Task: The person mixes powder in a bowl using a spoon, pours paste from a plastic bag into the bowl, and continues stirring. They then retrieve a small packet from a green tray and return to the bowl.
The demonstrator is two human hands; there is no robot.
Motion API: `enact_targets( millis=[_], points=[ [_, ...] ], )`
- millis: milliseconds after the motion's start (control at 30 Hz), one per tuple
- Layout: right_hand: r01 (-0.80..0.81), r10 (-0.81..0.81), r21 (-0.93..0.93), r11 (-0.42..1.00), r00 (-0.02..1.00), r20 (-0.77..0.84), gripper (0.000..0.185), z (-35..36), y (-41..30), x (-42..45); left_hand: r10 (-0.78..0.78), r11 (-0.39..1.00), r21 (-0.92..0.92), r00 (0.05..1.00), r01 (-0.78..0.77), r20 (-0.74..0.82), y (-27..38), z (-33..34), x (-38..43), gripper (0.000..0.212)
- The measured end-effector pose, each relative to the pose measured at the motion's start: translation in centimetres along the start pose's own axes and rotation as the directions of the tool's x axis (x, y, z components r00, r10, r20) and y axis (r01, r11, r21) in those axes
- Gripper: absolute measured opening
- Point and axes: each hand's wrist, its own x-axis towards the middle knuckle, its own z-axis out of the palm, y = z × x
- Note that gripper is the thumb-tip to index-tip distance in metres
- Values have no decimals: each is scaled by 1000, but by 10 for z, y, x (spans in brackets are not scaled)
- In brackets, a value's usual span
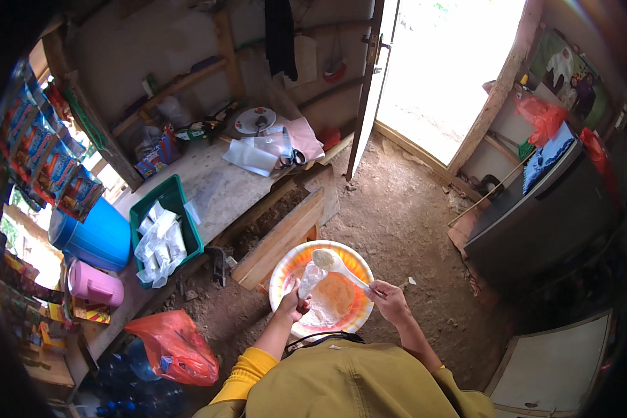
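Observation:
A round orange and white patterned basin (366,308) with white powder (326,305) inside stands in front of me. Over its left side, my left hand (293,303) grips a small clear plastic bag (311,278) by its lower part. My right hand (389,300) holds the handle end of a large light-coloured spoon (339,264). The spoon's bowl, with pale powder in it, is above the basin, close to the bag's top. Whether the bag's mouth touches the spoon I cannot tell.
To the left, a table (214,193) bears a green crate (198,245) of filled plastic bags (162,243), a blue bucket (96,235) and a pink jug (96,283). A red plastic bag (180,345) lies below. A wooden bench (282,235) adjoins the basin. A dark cabinet (533,230) stands right.

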Motion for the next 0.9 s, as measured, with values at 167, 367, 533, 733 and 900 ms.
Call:
enact_targets(
  millis=[167, 367, 533, 733, 900],
  points=[
    [16, -16, -40, 999, 1000, 1, 7, -2, 3, 1, -1, 1000, -9, 1000, 1, 10, 0, -4, 3, 42],
    [-7, 8, 70, 998, 1000, -18, 7, 1, 10, 1, -13, 1000, 12, 1000, 13, 11, 0, -2, 4, 43],
    [21, -22, -52, 998, 1000, -6, 8, 3, 0, -3, -25, 999, 25, 1000, 25, -2, -2, -1, 6, 44],
    [132, -151, -362, 923, 988, -26, 11, 4, -21, -8, -21, 1000, 16, 1000, 20, 23, -4, -2, 7, 44],
    [174, -209, -446, 878, 978, -29, 12, 6, -21, -10, -15, 999, 34, 1000, 15, 6, -5, -1, 6, 45]
  ],
)
